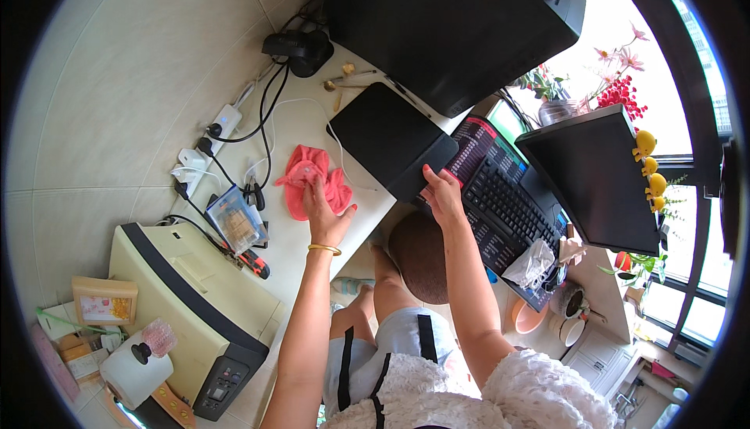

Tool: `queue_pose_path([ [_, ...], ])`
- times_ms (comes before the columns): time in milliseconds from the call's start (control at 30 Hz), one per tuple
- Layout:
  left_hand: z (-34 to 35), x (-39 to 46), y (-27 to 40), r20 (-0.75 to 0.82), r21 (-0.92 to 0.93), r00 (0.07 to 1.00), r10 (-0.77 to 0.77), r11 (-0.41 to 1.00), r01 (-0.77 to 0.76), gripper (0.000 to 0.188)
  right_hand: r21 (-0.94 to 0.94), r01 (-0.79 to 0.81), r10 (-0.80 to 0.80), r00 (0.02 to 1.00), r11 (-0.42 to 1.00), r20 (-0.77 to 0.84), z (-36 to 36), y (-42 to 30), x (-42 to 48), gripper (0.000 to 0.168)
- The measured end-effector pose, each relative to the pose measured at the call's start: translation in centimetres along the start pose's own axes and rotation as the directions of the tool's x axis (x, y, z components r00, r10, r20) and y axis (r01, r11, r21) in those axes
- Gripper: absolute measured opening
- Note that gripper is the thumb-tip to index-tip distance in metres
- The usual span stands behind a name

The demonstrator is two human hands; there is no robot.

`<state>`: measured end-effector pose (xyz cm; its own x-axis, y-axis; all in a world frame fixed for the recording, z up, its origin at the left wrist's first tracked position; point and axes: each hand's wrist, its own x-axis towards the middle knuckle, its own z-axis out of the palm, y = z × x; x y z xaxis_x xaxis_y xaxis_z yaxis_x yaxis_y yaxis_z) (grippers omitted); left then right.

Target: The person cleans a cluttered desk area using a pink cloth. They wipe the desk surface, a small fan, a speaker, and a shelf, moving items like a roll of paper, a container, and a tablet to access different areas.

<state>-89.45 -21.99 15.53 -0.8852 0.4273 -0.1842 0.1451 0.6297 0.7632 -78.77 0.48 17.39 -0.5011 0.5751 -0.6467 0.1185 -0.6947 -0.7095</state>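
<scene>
My left hand (327, 218) rests on a bunched pink cloth (304, 165), fingertips in its folds and thumb held out to the side. The cloth lies on the cream desk (368, 213). At the near corner of a black box-shaped device (389, 133), my right hand (444, 197) grips the edge with its thumb on top; the other fingers are partly hidden. A thin white cable (338, 145) runs between cloth and box. Close to the right hand lies a printed desk mat (469, 142) with a black keyboard (512, 200) on it.
A large black computer case (445, 24) stands beyond the box. Plugs and cables crowd a white power strip (220, 127) at left. Nearer are a utility knife (255, 263) and printer (193, 276). A monitor (592, 183) stands at right; a brown stool (419, 259) sits below.
</scene>
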Motion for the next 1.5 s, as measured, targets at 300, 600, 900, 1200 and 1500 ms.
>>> queue_pose_path([
  [300,-2.4,-3.9,2.9,-0.051,-0.603,0.998,-0.031,0.798,-0.006,0.062,0.069,0.094,-0.093,0.995,0.993,-0.019,-1.7,0.8,-9.7,0.004],
  [600,-9.2,-10.8,5.1,-0.016,-0.975,0.889,-0.458,0.205,0.088,0.049,-0.053,-0.068,0.086,0.819,0.996,0.567,2.0,5.6,-16.7,0.036],
  [900,-17.2,-10.4,3.2,-0.177,-0.902,0.835,-0.521,0.426,0.075,0.048,-0.543,0.825,-0.469,0.422,-0.158,0.776,14.7,12.5,-2.5,0.053],
  [1200,-15.7,-9.4,-2.1,-0.164,-0.903,0.688,-0.706,0.388,0.183,0.054,-0.556,0.799,-0.308,0.482,-0.230,0.820,9.7,15.1,-5.4,0.050],
  [1500,-13.8,-5.1,-6.3,-0.239,-0.919,0.546,-0.803,0.368,0.139,0.053,-0.722,0.654,-0.593,0.495,-0.226,0.635,11.1,7.8,4.4,0.042],
])
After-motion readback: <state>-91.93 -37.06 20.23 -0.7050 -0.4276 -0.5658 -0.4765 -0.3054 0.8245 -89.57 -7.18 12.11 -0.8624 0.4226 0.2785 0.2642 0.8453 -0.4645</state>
